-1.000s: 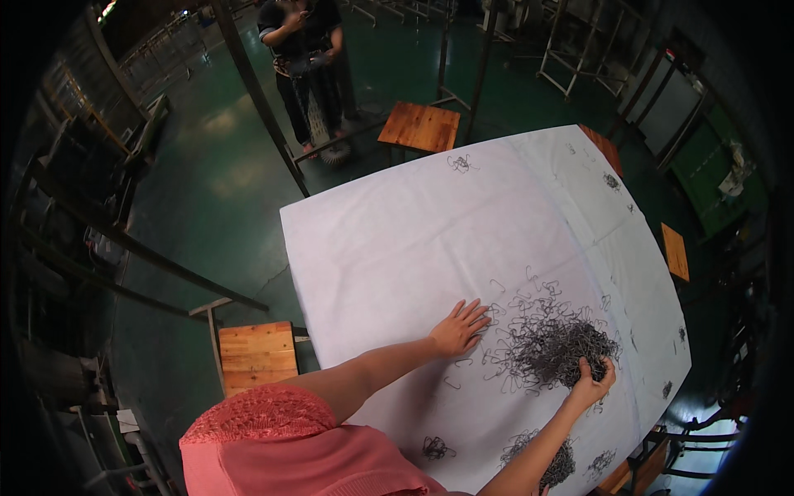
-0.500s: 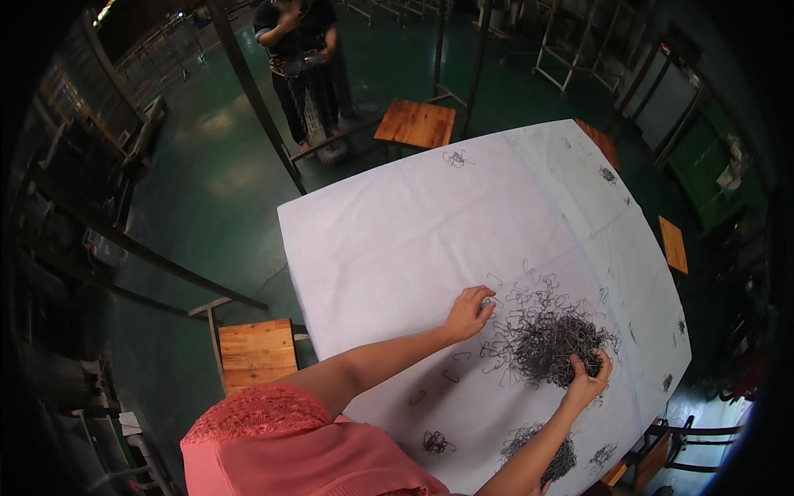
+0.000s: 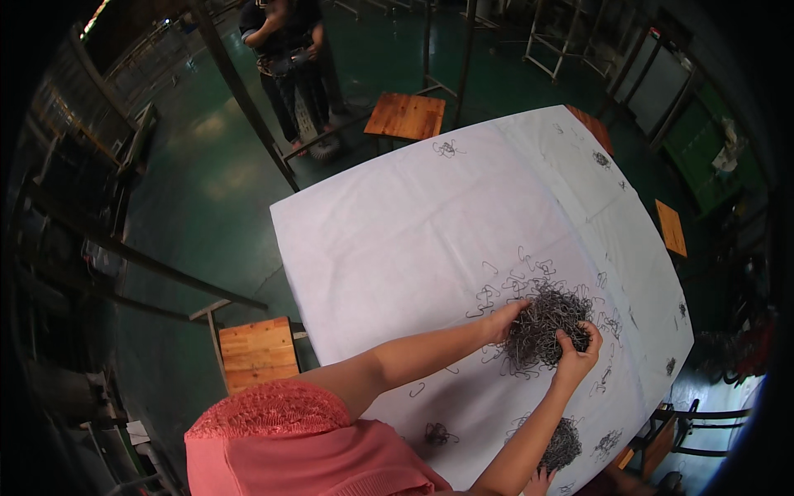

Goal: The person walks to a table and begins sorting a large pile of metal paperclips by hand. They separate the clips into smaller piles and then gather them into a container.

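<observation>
A dark tangled clump of bent wire hooks (image 3: pixel 542 326) sits on the white-covered table (image 3: pixel 397 240). My left hand (image 3: pixel 503 321) is at the clump's left side, thumb against it and the other fingers partly hidden by the wires. Curled around its right edge, my right hand (image 3: pixel 577 354) grips the hooks with thumb and fingers. Loose S-shaped hooks (image 3: pixel 529 269) lie scattered around the clump, mostly on its far side.
A second hook pile (image 3: pixel 562 446) lies nearer, with another person's hand (image 3: pixel 539 481) beside it. Small hook clusters (image 3: pixel 447 149) dot the table. Wooden stools (image 3: pixel 258 354) stand around it. Another person (image 3: pixel 285 66) stands beyond, near metal posts.
My left hand has moved right, from the bare cloth onto the clump's left side. My right hand stays on its right edge; the hooks are now gathered more tightly between both hands.
</observation>
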Demonstrator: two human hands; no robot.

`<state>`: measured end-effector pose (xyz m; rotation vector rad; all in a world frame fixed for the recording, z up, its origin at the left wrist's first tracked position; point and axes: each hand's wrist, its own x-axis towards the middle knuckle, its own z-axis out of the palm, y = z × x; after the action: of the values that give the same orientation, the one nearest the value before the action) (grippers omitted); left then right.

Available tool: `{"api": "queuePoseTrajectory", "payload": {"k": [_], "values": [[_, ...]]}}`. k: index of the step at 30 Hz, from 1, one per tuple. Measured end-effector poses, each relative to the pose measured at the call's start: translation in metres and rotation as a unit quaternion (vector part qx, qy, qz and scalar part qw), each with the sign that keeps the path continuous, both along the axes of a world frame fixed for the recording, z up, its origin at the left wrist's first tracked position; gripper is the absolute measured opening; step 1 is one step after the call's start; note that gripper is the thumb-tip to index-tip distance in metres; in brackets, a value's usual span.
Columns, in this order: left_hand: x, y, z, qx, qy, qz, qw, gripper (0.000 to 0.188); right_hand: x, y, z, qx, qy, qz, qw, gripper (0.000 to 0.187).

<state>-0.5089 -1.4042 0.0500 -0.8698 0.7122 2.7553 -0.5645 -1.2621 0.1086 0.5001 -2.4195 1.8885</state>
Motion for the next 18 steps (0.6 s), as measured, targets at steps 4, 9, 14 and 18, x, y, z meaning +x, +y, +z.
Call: {"api": "queuePoseTrajectory", "payload": {"k": [4, 9, 14, 18], "values": [[-0.001, -0.011, -0.011, -0.11, -0.006, -0.044, 0.993, 0.046, 0.003, -0.004, -0.003, 0.037, 0.072, -0.042, 0.996, 0.041], [0.012, -0.029, -0.021, -0.345, 0.032, -0.04, 0.937, 0.036, -0.01, 0.014, -0.013, 0.038, 0.049, -0.077, 0.995, 0.041], [0.027, -0.046, -0.03, -0.591, 0.035, -0.019, 0.806, 0.033, -0.016, 0.027, -0.017, 0.069, 0.049, -0.091, 0.992, 0.04], [0.058, -0.073, -0.027, -0.749, 0.001, 0.078, 0.658, 0.031, -0.014, 0.032, -0.013, 0.049, 0.045, -0.104, 0.992, 0.04]]}}
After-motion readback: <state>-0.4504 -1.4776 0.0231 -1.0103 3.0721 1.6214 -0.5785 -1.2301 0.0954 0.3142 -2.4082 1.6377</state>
